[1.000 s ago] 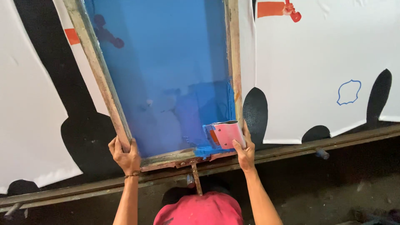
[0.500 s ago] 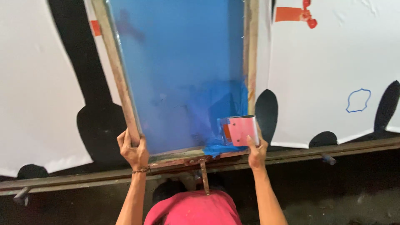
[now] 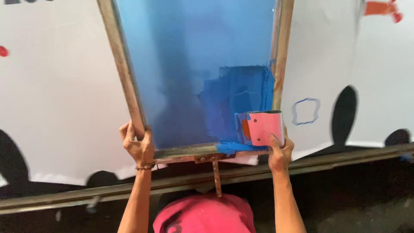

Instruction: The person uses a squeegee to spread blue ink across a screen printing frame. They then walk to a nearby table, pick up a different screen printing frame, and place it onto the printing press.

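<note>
Frame (image 3: 129,86): I see a wood-sided printing frame, held tilted over the white sheet, its near rail toward me.
Mesh (image 3: 189,56): blue, stretched inside the frame. A darker blue patch of ink sits at the lower right of it, close to the right side rail.
Left hand (image 3: 138,144): clenched around the frame's left side rail near the lower corner, thumb on the inner edge. A thin bracelet shows at the wrist.
Right hand (image 3: 279,152): grasping the lower right corner of the frame, fingers up against a pink tin.
Tin (image 3: 265,127): pink, round-sided, standing at the lower right corner inside the frame, touching the fingers. I cannot tell whether the hand carries it or only steadies it.
Tape (image 3: 235,147): blue strip along the near rail, just below the tin.
Bracket (image 3: 215,172): rusty metal strip hanging from the middle of the near rail.
Sheet (image 3: 56,108): white fabric spread under and on both sides of the frame, with black curved shapes along its near edge.
Outline (image 3: 305,111): small blue printed contour on the sheet, just right of the frame.
Red marks (image 3: 381,8): red-orange print at the far right top of the sheet.
Table edge (image 3: 345,157): long grey rail running across below the sheet.
Cap (image 3: 202,215): pink, at the bottom of the view.
Progress: I judge one blue outline printed to the right; the sheet under the frame is hidden, so its state cannot be read.
</note>
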